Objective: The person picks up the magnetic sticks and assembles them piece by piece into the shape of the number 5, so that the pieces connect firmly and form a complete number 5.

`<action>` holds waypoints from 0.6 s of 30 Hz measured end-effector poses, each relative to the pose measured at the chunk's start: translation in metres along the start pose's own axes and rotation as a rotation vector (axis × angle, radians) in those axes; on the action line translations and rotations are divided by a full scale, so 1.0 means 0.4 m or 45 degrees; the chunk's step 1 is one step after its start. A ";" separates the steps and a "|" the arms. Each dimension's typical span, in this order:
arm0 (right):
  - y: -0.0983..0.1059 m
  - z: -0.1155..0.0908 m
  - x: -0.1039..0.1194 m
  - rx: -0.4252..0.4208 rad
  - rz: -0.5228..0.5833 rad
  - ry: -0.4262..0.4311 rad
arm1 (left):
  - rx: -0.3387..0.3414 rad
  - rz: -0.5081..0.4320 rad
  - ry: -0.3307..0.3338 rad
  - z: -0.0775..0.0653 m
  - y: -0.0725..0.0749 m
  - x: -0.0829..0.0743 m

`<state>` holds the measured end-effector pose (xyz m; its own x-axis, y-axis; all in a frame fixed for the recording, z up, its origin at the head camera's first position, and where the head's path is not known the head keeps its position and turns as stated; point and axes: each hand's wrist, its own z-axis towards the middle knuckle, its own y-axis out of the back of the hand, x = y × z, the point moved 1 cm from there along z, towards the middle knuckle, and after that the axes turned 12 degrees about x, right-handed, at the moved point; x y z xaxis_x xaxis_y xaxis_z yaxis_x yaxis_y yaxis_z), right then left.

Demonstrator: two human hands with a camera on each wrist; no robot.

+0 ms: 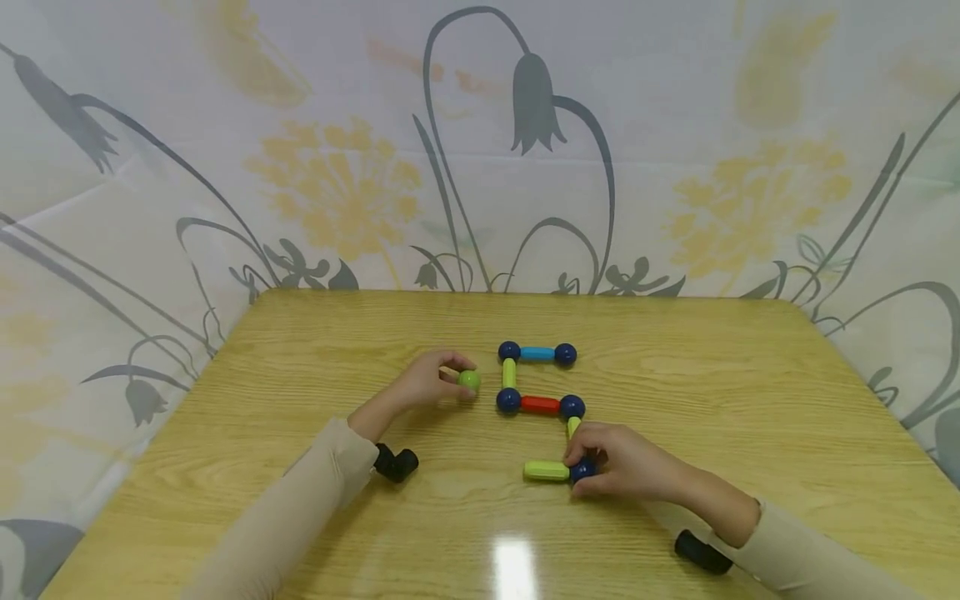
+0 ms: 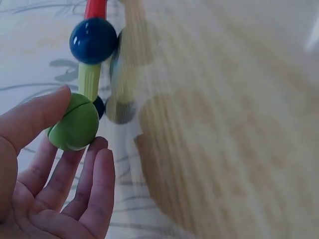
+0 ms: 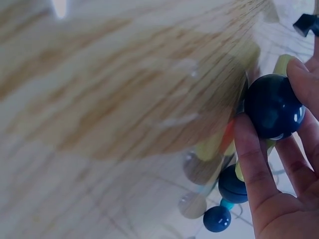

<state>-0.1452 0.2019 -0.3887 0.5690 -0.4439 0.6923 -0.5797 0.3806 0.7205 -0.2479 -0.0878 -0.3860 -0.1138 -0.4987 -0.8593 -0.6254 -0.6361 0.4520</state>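
A chain of rods and balls lies on the table in a stepped shape. Its top has a light blue rod (image 1: pixel 537 353) between two dark blue balls, and a red rod (image 1: pixel 540 405) crosses the middle. Yellow-green rods (image 1: pixel 509 374) link the rows. My left hand (image 1: pixel 427 382) pinches a green ball (image 2: pixel 76 123) between thumb and fingers, left of the chain and apart from it. At the near end, my right hand (image 1: pixel 626 462) grips a dark blue ball (image 3: pixel 274 106). From that ball a yellow-green rod (image 1: pixel 546 471) points left; the fingers partly cover another rod above it.
The wooden table (image 1: pixel 360 533) reaches back to a flower-patterned cloth (image 1: pixel 480 167) hanging behind and at the sides. Dark wrist-worn devices sit under both forearms, one by the left sleeve (image 1: pixel 337 462). A bright light reflection shows at the table's near edge.
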 end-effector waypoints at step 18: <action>-0.001 -0.001 -0.007 0.016 0.061 -0.033 | 0.377 0.002 -0.109 -0.068 -0.098 -0.026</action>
<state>-0.1462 0.2035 -0.3908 0.5252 -0.4465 0.7245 -0.6131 0.3919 0.6860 -0.2012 -0.0738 -0.3881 -0.1717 -0.4403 -0.8813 -0.8216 -0.4296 0.3747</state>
